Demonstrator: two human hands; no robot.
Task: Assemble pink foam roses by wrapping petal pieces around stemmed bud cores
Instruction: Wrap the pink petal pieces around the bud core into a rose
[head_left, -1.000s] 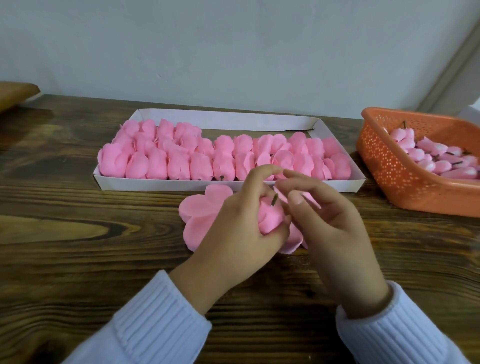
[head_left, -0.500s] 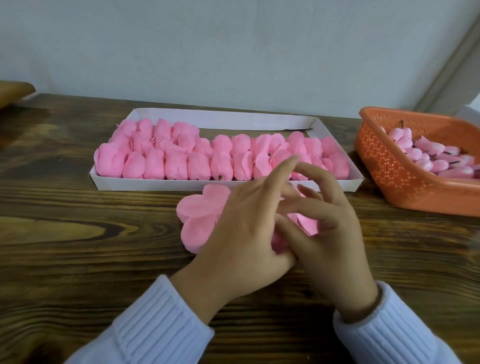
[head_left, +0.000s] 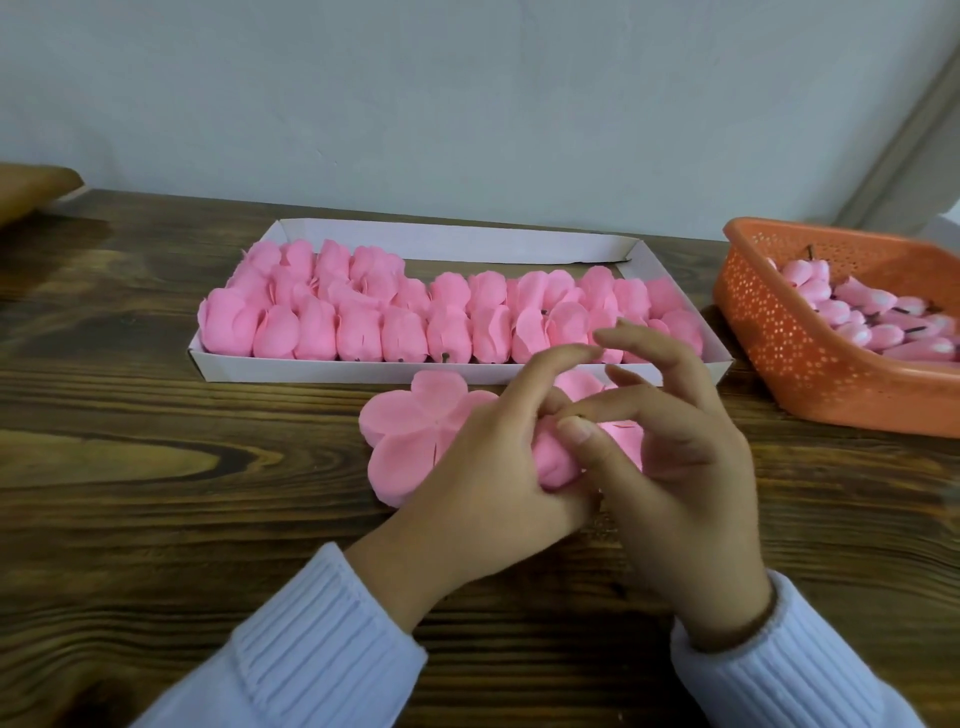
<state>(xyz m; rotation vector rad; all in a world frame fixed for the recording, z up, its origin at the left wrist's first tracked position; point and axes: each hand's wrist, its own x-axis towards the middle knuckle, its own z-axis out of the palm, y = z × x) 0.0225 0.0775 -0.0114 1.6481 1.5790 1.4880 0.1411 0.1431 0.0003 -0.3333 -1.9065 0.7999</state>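
View: head camera, looking down at the table (head_left: 156, 467).
Rose (head_left: 558, 460): part-wrapped and held low over the table between both hands, just in front of the box (head_left: 337, 369); its stem is hidden.
Handling: probably near weightless, soft and springy foam. The petals would likely crease or tear at their slits if squeezed. It is best taken at the base, where petals meet stem, with light pressure.
Left hand (head_left: 483, 467): fingers curled round the rose from the left, forefinger reaching over its top.
Right hand (head_left: 680, 467): thumb pressed on the rose's near side with the forefinger bent over it, seemingly pinching a petal. The other three fingers are lifted and spread, touching nothing.
Petal piece (head_left: 415, 431): flat on the table, partly under the left hand.
Box contents: rows of finished roses (head_left: 363, 332).
Basket (head_left: 810, 364): at the right, well apart from the hands, holding buds (head_left: 852, 317).
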